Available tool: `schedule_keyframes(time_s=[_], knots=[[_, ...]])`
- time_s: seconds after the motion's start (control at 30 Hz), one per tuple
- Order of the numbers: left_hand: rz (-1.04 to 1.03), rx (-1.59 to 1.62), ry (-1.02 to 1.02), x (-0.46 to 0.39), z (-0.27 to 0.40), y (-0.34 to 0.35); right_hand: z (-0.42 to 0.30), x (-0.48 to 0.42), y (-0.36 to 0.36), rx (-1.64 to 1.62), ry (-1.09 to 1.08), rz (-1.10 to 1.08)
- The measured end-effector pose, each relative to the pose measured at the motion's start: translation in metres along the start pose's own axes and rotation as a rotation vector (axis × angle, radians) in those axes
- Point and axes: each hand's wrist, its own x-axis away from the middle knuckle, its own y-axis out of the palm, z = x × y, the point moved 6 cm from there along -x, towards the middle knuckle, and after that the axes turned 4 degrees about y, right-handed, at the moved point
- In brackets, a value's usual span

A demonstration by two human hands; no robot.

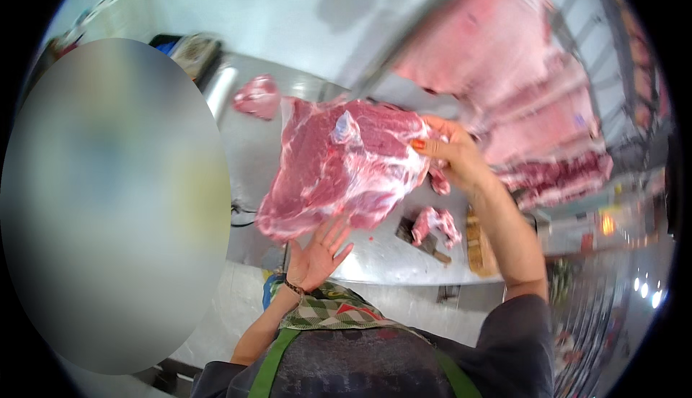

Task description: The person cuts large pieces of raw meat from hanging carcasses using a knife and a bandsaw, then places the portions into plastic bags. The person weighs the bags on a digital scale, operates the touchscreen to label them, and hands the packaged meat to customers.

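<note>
A large slab of raw red meat (319, 165) with white fat and a pale knob of bone or cartilage hangs before me over the metal table (373, 265). My right hand (454, 149) grips its right edge, thumb on top and fingers mostly hidden behind. Palm up, my left hand (316, 260) is at the slab's near edge with its fingers spread; whether the fingertips bear any weight cannot be told. Below my right hand, a meaty bone piece (435, 225) lies over the dark blade of a cleaver (405, 230) with a wooden handle.
Large pale pork slabs (486, 63) lie at the far right, with a strip of ribs (562, 174) nearer. A smaller meat chunk (258, 97) sits at the far left of the table. A wooden block (478, 244) stands near the right edge. A blurred oval covers the left side.
</note>
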Motion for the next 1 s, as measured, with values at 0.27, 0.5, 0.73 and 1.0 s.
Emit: schedule_keyframes(time_s=[0.27,0.5,0.73,1.0], knots=[[0.356,-0.203,-0.242,-0.009,-0.127,-0.076,0.194,0.277,-0.068,-0.210,-0.075,0.646],[0.347,-0.595,-0.470,-0.013,-0.331,-0.133,0.332,0.484,-0.124,-0.364,-0.183,0.909],[0.309,-0.713,-0.742,0.017,-0.537,-0.192,0.401,0.664,-0.196,-0.297,-0.356,1.139],[0.303,-0.801,-0.793,-0.029,-0.697,-0.229,0.503,0.749,-0.312,-0.505,-0.261,1.207]])
